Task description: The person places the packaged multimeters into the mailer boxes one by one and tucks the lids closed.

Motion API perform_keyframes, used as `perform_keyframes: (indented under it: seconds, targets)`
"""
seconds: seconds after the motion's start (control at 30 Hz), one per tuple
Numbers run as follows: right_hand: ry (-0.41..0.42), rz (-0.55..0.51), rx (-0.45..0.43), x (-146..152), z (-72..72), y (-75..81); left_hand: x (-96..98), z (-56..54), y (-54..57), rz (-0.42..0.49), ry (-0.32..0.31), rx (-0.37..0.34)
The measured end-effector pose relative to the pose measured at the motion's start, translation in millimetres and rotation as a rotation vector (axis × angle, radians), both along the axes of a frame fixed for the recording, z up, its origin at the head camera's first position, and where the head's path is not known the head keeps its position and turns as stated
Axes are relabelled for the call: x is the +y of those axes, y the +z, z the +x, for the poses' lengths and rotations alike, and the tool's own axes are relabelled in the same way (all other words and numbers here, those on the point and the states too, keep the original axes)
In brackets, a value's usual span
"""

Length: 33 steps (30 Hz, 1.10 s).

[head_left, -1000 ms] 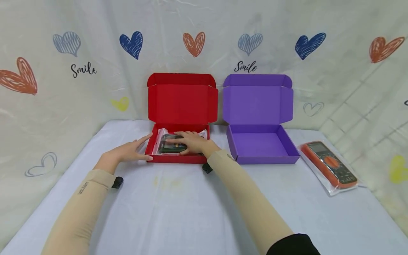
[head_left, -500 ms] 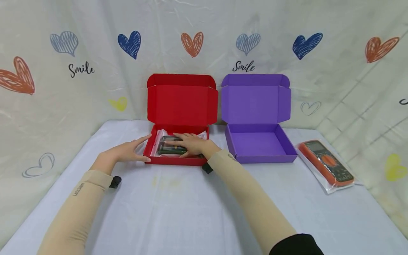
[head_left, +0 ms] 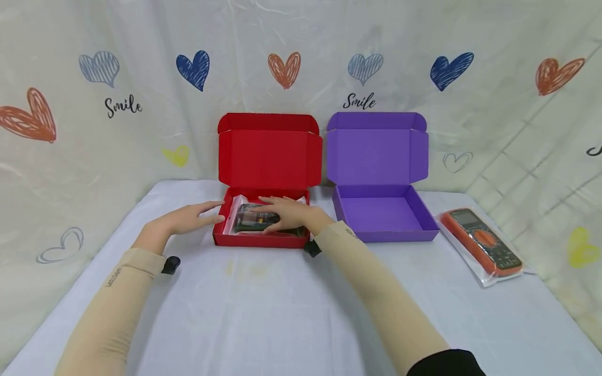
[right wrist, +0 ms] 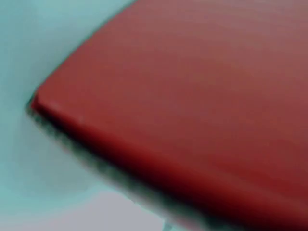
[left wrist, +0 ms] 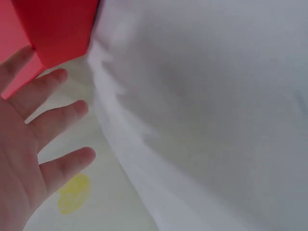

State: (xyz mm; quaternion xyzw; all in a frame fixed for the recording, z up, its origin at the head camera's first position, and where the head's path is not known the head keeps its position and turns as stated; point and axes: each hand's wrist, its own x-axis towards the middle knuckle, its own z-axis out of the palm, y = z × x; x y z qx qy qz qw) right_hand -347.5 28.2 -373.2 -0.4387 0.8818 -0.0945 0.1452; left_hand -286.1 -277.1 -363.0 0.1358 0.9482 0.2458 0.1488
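In the head view, an open red box [head_left: 226, 239] stands at the table's back with its lid raised. Inside lies a dark flat device [head_left: 249, 219] in a clear plastic bag; its kind is hard to tell. My right hand [head_left: 291, 214] rests over the device with fingers extended, covering its right part. At the box's left wall is my left hand [head_left: 185, 218], its fingers and thumb stretched toward the rim. Its spread fingers [left wrist: 55, 122] show beside the red box corner in the left wrist view. The right wrist view has only the blurred red box wall [right wrist: 183, 96].
Right of the red box stands an open purple box [head_left: 385, 235], lid up, nothing in it. An orange multimeter [head_left: 486, 240] in a clear bag lies farther right on the white-clothed table [head_left: 263, 313]. A printed curtain [head_left: 320, 31] hangs behind.
The red box has slid slightly toward me. My right hand has shifted a little to the right, and my left thumb has moved up from the box's front corner.
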Motion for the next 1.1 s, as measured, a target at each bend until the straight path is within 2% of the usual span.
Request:
perform_keyframes:
  seconds: [0.17,0.4,0.5,0.6,0.8,1.0,1.1]
  targets:
    - [-0.020,-0.049,-0.015,10,3.8,8.3,4.1,-3.6,10.9,0.044,-0.014,0.055]
    - [-0.062,-0.194,0.056,28,8.7,18.3,6.7,-9.8,21.5,0.157,0.016,0.131]
    - [-0.110,-0.298,0.058,35,10.1,23.7,6.0,-10.7,24.9,0.199,0.027,0.197]
    - [-0.181,-0.400,0.078,41,9.2,26.3,8.4,-12.0,27.8,0.222,0.067,0.257]
    - [-0.308,-0.596,0.192,49,9.2,27.1,13.5,-18.1,28.8,0.254,0.144,0.369]
    - [-0.410,-0.901,0.315,55,0.1,19.7,17.1,-28.2,29.3,0.357,0.233,0.521]
    - [-0.491,-1.049,0.329,58,-6.4,18.4,20.8,-34.0,31.1,0.430,0.274,0.569]
